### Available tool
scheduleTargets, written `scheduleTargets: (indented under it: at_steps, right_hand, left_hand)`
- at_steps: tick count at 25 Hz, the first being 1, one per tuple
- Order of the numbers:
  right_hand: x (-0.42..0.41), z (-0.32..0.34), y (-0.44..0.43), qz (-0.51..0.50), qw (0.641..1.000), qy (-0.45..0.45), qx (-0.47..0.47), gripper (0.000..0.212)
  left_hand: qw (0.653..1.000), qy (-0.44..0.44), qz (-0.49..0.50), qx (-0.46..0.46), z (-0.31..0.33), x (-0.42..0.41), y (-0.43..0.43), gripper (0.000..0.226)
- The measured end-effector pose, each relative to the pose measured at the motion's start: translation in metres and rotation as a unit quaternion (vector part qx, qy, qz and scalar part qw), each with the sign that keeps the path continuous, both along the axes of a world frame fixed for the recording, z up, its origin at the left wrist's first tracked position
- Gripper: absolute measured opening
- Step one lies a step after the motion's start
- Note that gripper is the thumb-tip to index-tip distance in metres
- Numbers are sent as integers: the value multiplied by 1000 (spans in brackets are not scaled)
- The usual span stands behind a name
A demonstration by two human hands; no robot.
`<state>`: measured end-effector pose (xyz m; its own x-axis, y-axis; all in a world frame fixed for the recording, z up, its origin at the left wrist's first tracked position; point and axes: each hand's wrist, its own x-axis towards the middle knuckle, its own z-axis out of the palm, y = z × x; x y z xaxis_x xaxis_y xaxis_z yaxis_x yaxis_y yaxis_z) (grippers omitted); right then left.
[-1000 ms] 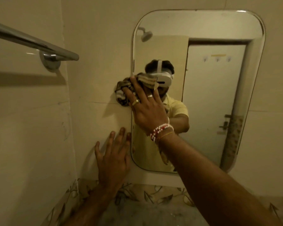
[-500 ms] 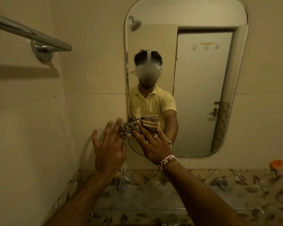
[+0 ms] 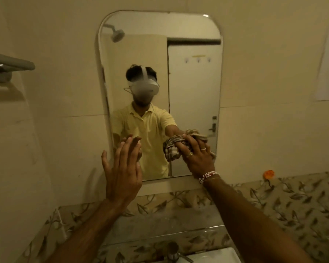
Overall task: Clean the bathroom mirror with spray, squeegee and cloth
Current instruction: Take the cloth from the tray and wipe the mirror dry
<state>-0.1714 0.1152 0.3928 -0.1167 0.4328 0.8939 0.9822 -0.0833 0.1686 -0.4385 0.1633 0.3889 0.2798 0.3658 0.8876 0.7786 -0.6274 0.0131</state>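
Observation:
A tall mirror (image 3: 194,76) with rounded corners hangs on the beige tiled wall. My right hand (image 3: 198,158) presses a bunched striped cloth (image 3: 172,147) against the lower right part of the glass. My left hand (image 3: 123,169) is spread flat, fingers apart, over the mirror's lower left edge, holding nothing. The glass reflects a person in a yellow shirt with a headset. No spray bottle or squeegee is in sight.
A metal towel bar (image 3: 10,65) sticks out from the left wall. Below the mirror runs a leaf-patterned tile band (image 3: 292,202) with a ledge, a tap (image 3: 174,251) and a white basin (image 3: 215,256). A small orange object (image 3: 268,174) sits at the right.
My right hand has dragged the cloth from the mirror's upper left down, then across to the lower right. My left hand has shifted from the wall onto the mirror's lower left edge.

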Motion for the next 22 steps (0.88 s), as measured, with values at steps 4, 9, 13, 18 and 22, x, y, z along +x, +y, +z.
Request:
scheduleTargets:
  at_steps: [4,9,13,18,22]
  right_hand:
    - [19,44,-20,55,998,9,-15,68]
    - [74,60,-80,37,998,37,34,57]
    - [124,48,-127,-3,999,39,34,59]
    - [196,-10,-193,-91,990,107,25,67]
    - [235,-72,-252,-201,959,198,-15,68]
  left_hand:
    - [999,-9,-32,15,18,54,-29,60]
    - [994,-2,-107,10,25,136,-78,60]
    - [986,4,-165,-16,19,209,-116,61]
    - [957,35,-277,-76,-16,306,-164,65]
    - [919,58,-372,-118,-61,370,-193,66]
